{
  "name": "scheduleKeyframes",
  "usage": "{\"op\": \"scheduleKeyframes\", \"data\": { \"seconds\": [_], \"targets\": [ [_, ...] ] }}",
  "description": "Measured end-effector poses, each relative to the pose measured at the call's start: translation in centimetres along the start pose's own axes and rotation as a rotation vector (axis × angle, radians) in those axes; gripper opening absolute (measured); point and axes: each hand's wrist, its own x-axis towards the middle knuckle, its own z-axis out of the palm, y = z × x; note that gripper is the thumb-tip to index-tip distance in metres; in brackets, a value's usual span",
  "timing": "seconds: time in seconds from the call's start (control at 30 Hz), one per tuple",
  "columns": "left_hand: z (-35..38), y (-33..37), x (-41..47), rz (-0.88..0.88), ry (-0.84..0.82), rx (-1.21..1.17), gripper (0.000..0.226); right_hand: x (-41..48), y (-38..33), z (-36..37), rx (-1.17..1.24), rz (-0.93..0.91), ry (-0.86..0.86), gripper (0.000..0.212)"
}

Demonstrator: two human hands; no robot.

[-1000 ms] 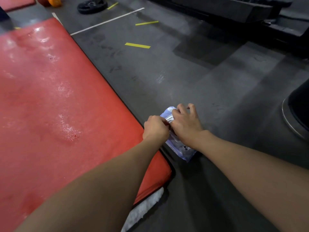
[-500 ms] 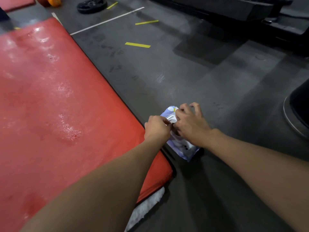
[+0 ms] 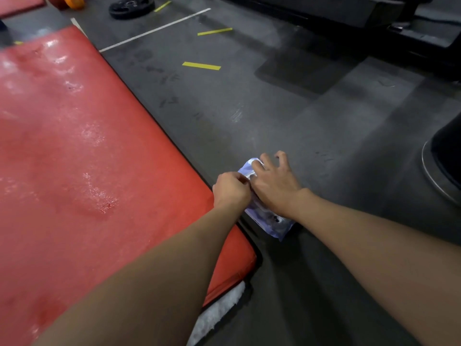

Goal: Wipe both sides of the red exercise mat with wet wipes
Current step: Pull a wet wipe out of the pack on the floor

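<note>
The red exercise mat (image 3: 82,156) lies flat on the dark floor and fills the left half of the view, with wet shiny patches on its surface. A pale blue wet wipes pack (image 3: 270,219) lies on the floor just off the mat's right edge. My left hand (image 3: 232,191) is curled at the pack's top and pinches something at its opening. My right hand (image 3: 273,184) rests on the pack, with its fingers spread and bent over the far end. Both hands hide the opening of the pack.
A white fluffy cloth (image 3: 217,318) sticks out from under the mat's near corner. Yellow tape strips (image 3: 201,65) and a white line (image 3: 154,29) mark the floor. A black weight plate (image 3: 131,6) lies far back. Dark gym equipment (image 3: 349,13) stands behind, and a round black base (image 3: 444,166) at right.
My right hand's fingers have lifted and spread further over the pack's far end. My left hand stays curled at the pack's opening. The pack has barely shifted.
</note>
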Motion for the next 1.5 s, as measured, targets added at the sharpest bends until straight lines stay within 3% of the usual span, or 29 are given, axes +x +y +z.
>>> {"op": "scheduleKeyframes", "data": {
  "seconds": [0.13, 0.27, 0.33, 0.4, 0.43, 0.57, 0.77, 0.9, 0.97, 1.03, 1.17, 1.33, 1.4, 1.5],
  "targets": [
    [0.0, 0.2, -0.2, 0.020, -0.068, 0.073, 0.010, -0.3, 1.1, 0.2, 0.061, 0.056, 0.006, 0.031],
    [0.1, 0.0, -0.3, 0.043, -0.094, 0.115, 0.009, -0.3, 2.0, -0.8, 0.290, 0.177, -0.064, 0.038],
    [0.3, -0.2, -0.3, 0.059, -0.089, 0.152, 0.015, -0.4, 2.3, -1.8, 0.446, 0.227, -0.072, 0.029],
    [0.5, -0.1, -0.4, 0.065, -0.084, 0.167, 0.021, -0.5, 2.7, -2.7, 0.657, 0.307, 0.004, 0.013],
    [0.6, -0.1, -0.4, 0.069, -0.085, 0.173, 0.024, -0.6, 2.8, -3.1, 0.726, 0.355, 0.043, 0.017],
    [0.5, 0.1, -0.6, 0.077, -0.102, 0.219, 0.032, -0.8, 3.4, -4.2, 0.759, 0.423, 0.204, 0.015],
    [0.3, 1.0, -1.3, 0.071, -0.203, 0.309, 0.030, -1.1, 3.5, -5.4, 1.149, 0.579, 0.506, 0.003],
    [-0.2, 1.1, -2.0, 0.137, -0.286, 0.394, 0.019, -0.7, 4.1, -7.3, 1.426, 0.677, 0.687, 0.006],
    [-0.4, 0.8, -2.4, 0.205, -0.294, 0.393, 0.034, -0.1, 4.6, -7.7, 1.382, 0.713, 0.587, 0.006],
    [-0.4, 0.3, -2.9, 0.274, -0.260, 0.415, 0.044, 0.0, 5.0, -7.1, 1.230, 0.697, 0.372, 0.008],
    [-0.5, -0.9, -4.1, 0.428, -0.254, 0.557, 0.052, -1.8, 4.9, -4.3, 0.984, 0.531, -0.014, 0.025],
    [0.1, -1.7, -4.9, 0.407, -0.374, 0.865, 0.074, -3.3, 3.5, -1.4, 0.872, 0.354, -0.206, 0.052],
    [0.1, -1.3, -4.8, 0.365, -0.422, 0.792, 0.071, -3.6, 3.0, -0.4, 0.847, 0.342, -0.265, 0.054],
    [0.0, -0.5, -5.1, 0.379, -0.271, 0.269, 0.042, -4.0, 2.3, 0.3, 0.838, 0.303, -0.304, 0.057]
  ]
}}
